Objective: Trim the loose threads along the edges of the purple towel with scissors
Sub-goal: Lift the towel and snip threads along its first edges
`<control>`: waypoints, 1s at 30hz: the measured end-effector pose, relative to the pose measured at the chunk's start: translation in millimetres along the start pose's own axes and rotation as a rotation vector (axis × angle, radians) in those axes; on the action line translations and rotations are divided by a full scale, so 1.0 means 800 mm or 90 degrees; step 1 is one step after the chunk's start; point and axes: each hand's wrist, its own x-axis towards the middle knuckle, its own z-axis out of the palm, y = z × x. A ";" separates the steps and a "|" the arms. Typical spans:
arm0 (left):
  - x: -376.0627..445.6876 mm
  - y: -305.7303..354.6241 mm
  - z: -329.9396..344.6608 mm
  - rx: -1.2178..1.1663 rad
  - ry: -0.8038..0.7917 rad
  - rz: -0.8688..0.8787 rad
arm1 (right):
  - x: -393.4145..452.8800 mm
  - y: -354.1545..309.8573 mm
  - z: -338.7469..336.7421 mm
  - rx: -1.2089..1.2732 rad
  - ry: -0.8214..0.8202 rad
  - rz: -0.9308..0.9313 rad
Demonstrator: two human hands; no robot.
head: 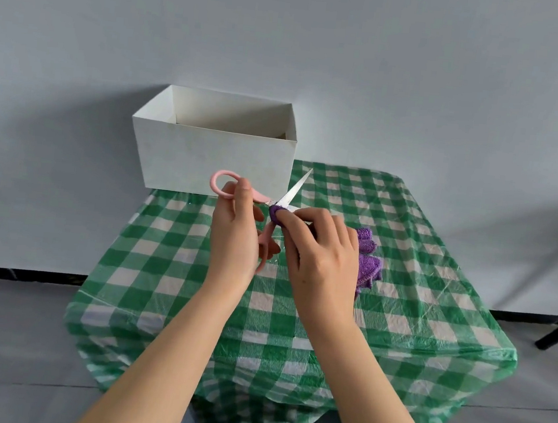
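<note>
— Starting at the left: left hand [234,230] in the pink loops of the scissors [273,207], fingers curled round the handles, thumb up through the top loop. Blades apart, one tip pointing up past the white box [212,159], the other mostly hidden behind the towel and the right fingers.

— And at the pivot?

— Towel [367,260] bunched there, a small purple fold pushed right into the crotch of the blades. Right hand [320,260] pinching that fold, fingers clamped on it, fingertip almost touching steel. Rest of the towel trailing down to the right onto the checked counter [434,296].

— Advice for the snip, then?

— Probably best to ease the fold back out a little. Only the stray thread between the blades, not the hem itself. Cannot tell from here whether a thread is actually isolated: too small, too covered.

— Fingertip?

— Slide it back along the edge before closing. Keep the edge taut, though; slack terry tends to get chewed rather than cut.

— Closing speed?

— Slow, short bite near the pivot, flush with the hem. Then shift the right pinch along to the next bit of edge.
</note>
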 end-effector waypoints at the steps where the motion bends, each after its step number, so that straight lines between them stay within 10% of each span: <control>1: -0.001 0.000 0.001 -0.008 -0.001 0.003 | 0.000 -0.001 0.000 -0.013 0.003 -0.007; 30: -0.003 -0.005 -0.003 -0.081 0.018 -0.051 | -0.009 0.005 0.007 0.046 0.012 0.035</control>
